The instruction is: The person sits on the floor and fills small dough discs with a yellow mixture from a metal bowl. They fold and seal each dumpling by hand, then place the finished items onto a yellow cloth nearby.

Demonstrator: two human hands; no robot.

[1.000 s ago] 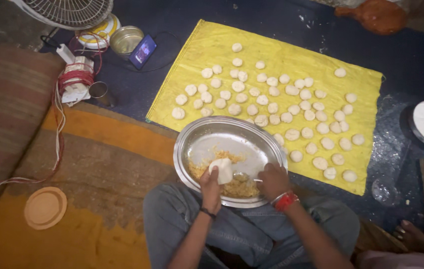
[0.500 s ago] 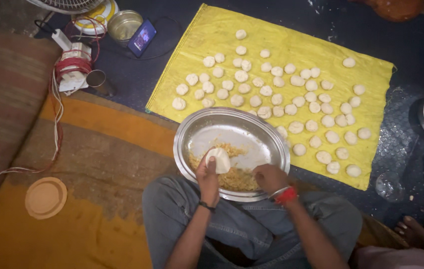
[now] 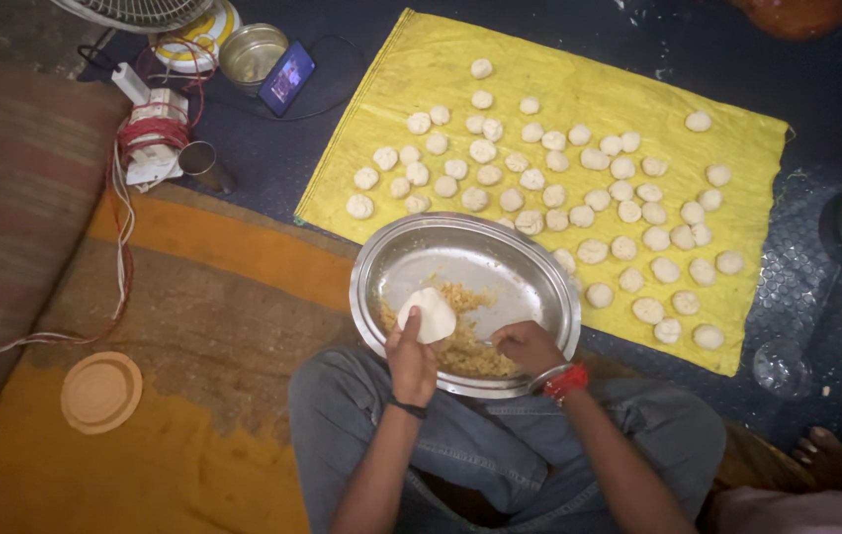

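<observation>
While you are sitting cross-legged on the floor, the yellow woven sheet (image 3: 579,89) is spreading out ahead of you, carrying many pale dough balls (image 3: 539,178) in loose rows. Since a second ago your view is sitting a little lower and closer over your lap, and the work itself is looking the same: the flattened dough disc was already resting in your left palm, and it is still there.

Nearer to you, the oval steel tray (image 3: 530,262) is resting against your knees, holding a heap of crumbly yellow filling (image 3: 460,341) on its near side. Your left hand (image 3: 411,356) is cupping the flattened dough disc (image 3: 428,314) over the tray, its grip closed gently round the disc's underside. Your right hand (image 3: 530,346), red bangles at the wrist, is dipping into the filling with its grip pinched together; whether it is holding a spoon or only filling, I cannot tell.

Under you an orange and brown mat (image 3: 193,297) is covering the floor. Off to your left a small round lid (image 3: 101,392) is lying on it, and farther up a steel bowl (image 3: 251,51), a lit phone (image 3: 287,77) and a small steel cup (image 3: 205,163) are sitting near a fan's base.
</observation>
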